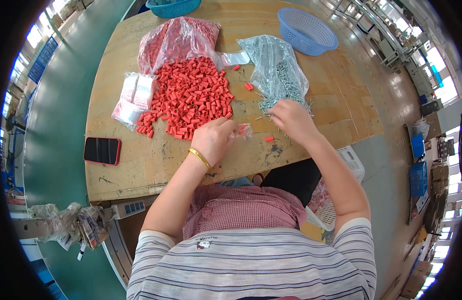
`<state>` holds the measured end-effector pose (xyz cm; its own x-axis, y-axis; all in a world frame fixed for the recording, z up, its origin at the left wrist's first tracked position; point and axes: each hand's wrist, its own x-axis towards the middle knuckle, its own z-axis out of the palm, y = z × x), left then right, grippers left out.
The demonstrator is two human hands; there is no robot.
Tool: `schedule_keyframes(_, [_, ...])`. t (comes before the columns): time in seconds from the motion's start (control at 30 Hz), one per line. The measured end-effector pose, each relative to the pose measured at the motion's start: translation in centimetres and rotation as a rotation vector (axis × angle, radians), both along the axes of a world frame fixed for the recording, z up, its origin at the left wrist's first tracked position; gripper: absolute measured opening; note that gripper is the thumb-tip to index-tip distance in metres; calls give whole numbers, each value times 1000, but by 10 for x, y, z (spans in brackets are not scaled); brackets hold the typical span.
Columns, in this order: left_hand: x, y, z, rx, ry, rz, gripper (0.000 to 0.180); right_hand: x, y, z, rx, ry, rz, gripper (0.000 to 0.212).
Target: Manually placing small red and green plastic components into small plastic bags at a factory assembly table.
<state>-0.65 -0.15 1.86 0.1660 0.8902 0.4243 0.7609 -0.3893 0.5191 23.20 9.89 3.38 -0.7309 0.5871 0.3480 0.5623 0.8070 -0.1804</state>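
Observation:
My left hand [214, 141], with a yellow bracelet at the wrist, pinches a small clear plastic bag [247, 131] that has red bits in it. Close beside it lies a heap of small hollow red plastic caps [193, 95], spilling from a large clear bag [178, 40]. At the near edge of a pile of small silvery screws [290, 90] is my right hand [293, 120], its fingers drawn together and bent down; what they grip is hidden. A clear plastic bag [263, 52] partly covers the screws. One loose red cap [269, 139] lies between my hands.
Packs of small clear bags [136, 95] lie left of the heap, with a phone [102, 151] nearer the table's [136, 175] left edge. A blue basket [307, 32] stands far right, a teal basket [173, 7] far left. Below the table's right edge is a white crate [351, 162].

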Motion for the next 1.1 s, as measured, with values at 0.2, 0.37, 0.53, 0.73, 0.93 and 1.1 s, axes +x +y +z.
schedule_keyframes(0.2, [1,17,-14,-48,-43,-33,8,-19,14,-17,224,-264,88,4])
schedule_keyframes(0.37, [-3,15,-21,-4,-93,-57,10,-22,17,-9,103,-136,96,5])
schedule_keyframes(0.53, [-4,17,-23,2,-120,-111,12,-33,14,-7,105,-239,184,6])
schedule_keyframes(0.73, [-6,15,-21,21,-156,-109,8,-21,24,1,-27,-217,-2,7])
schedule_keyframes(0.93, [-5,15,-18,56,-202,-107,8,10,0,6,-188,-314,-193,9])
schedule_keyframes(1.1, [-7,16,-21,59,-204,-122,12,3,-14,-3,-184,-396,-322,13])
